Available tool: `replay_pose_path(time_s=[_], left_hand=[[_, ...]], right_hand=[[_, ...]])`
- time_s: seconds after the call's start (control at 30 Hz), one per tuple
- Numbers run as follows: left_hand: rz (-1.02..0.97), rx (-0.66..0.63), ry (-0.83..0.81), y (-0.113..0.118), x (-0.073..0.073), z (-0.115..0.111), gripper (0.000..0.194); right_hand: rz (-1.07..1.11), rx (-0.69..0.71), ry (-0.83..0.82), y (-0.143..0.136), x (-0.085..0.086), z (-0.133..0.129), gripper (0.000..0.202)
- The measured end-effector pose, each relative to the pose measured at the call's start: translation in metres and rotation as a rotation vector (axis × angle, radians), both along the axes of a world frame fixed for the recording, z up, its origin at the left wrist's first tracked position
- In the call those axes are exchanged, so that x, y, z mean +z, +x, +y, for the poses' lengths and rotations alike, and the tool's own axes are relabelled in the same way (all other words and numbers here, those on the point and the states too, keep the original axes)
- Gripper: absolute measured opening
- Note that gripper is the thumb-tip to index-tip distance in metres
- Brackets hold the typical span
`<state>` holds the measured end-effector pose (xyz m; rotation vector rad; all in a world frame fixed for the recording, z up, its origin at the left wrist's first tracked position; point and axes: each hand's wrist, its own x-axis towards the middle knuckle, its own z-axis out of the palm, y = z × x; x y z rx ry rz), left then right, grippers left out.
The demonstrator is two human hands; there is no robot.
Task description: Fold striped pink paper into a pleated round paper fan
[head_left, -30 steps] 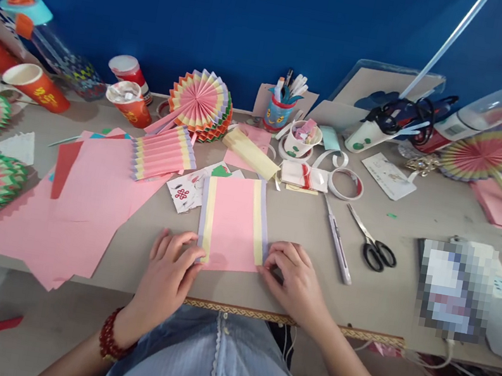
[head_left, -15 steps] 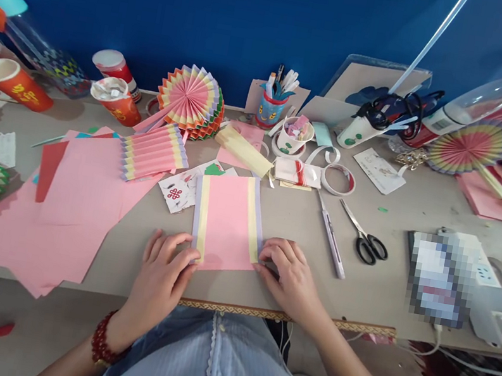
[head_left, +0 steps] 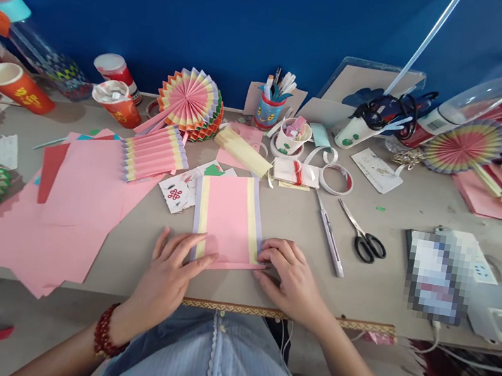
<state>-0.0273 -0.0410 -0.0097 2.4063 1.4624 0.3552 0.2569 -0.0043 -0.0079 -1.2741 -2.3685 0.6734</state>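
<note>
A pink paper sheet (head_left: 229, 216) with yellow and lilac side strips lies on the table in front of me. A narrow fold runs along its near edge. My left hand (head_left: 173, 268) rests at the sheet's lower left, fingers spread and fingertips on the paper, the thumb along the folded edge. At the lower right corner my right hand (head_left: 288, 278) pinches the fold between thumb and bent fingers. A pleated paper strip (head_left: 153, 152) lies beyond my left hand. To the right of the sheet are a lilac utility knife (head_left: 331, 241) and black-handled scissors (head_left: 365, 239).
Loose pink sheets (head_left: 55, 232) spread at left. Behind stand paper rosettes (head_left: 191, 101), red cups (head_left: 118, 103), a pen holder (head_left: 269, 111), a scrap cup (head_left: 292, 137) and a tape roll (head_left: 337, 180). A phone (head_left: 436, 277) and power strip (head_left: 479, 261) lie at right.
The near edge of the sheet now shows a narrow fold turned up. My left hand has slid right and inward from the corner, its fingers now spread on the paper. My right hand stays at its corner.
</note>
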Motion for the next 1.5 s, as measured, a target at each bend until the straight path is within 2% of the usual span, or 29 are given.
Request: replay_pose_path(time_s=[0.13,0.23,0.57,0.9,1.07,1.17,1.3,1.5], left_hand=[[-0.023,0.028,0.013,0.0,-0.003,-0.001,0.04],[-0.036,0.053,0.017,0.001,-0.003,0.0,0.031],[-0.041,0.047,-0.005,0.001,0.001,0.001,0.029],[-0.039,0.048,0.015,-0.001,-0.002,0.002,0.029],[-0.036,0.051,0.014,-0.001,-0.003,0.001,0.036],[-0.016,0.031,0.008,-0.001,-0.002,-0.001,0.054],[0.043,-0.046,0.037,-0.004,-0.004,-0.003,0.078],[0.145,-0.162,0.028,-0.005,-0.005,-0.003,0.089]], right_hand=[[-0.013,-0.029,-0.014,-0.003,0.0,0.001,0.008],[-0.026,-0.036,-0.022,-0.005,0.0,0.002,0.01],[-0.064,-0.09,0.017,-0.012,0.004,0.002,0.011],[0.019,-0.116,-0.017,-0.011,-0.001,0.0,0.012],[0.04,-0.076,-0.025,-0.011,0.001,0.001,0.011],[0.046,-0.053,-0.03,-0.007,0.001,0.0,0.018],[0.05,-0.014,-0.009,-0.002,-0.001,-0.002,0.026],[0.037,0.006,0.0,0.002,-0.006,-0.003,0.031]])
